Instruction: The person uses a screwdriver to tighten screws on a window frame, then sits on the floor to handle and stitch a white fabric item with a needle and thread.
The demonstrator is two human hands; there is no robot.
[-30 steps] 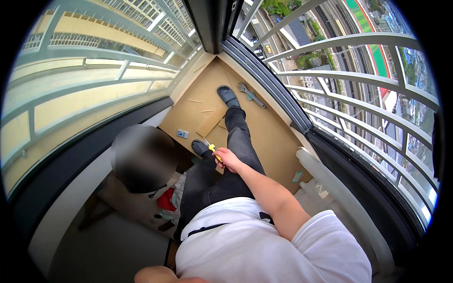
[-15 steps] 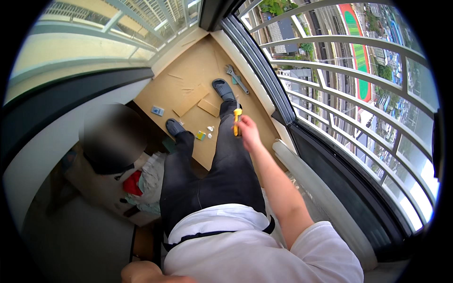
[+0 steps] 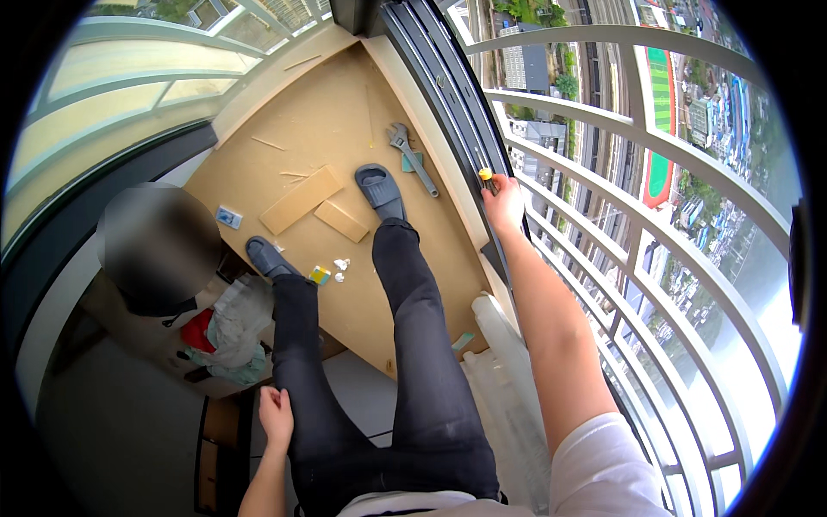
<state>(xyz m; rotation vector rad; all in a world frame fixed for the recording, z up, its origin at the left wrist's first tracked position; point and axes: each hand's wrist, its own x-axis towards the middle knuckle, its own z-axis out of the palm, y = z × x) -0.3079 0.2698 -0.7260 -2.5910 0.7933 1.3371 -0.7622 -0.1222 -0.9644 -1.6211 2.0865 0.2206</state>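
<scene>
At the dark window track [image 3: 444, 82], my right hand [image 3: 506, 207] grips a screwdriver [image 3: 486, 175] with a yellow and black handle. Its thin shaft points up and away, over the track. My left hand [image 3: 276, 418] hangs beside my left thigh, its fingers curled in and nothing visible in them. An adjustable wrench [image 3: 414, 161] lies on the tan board [image 3: 301, 103], partly over a small teal piece [image 3: 412, 162]. My slippered feet stand on the board.
Two cardboard-coloured pieces [image 3: 301, 200] [image 3: 341, 221], thin sticks [image 3: 269, 143], a blue packet [image 3: 229, 217], a yellow-green box [image 3: 320, 275] and white scraps [image 3: 341, 264] lie around my feet. White railings [image 3: 637, 133] stand beyond the window. Crumpled cloths [image 3: 237, 323] are at the left.
My right hand has carried the screwdriver from above my right leg outward to the window track. My left hand has moved from near my waist to beside my thigh. The view has shifted.
</scene>
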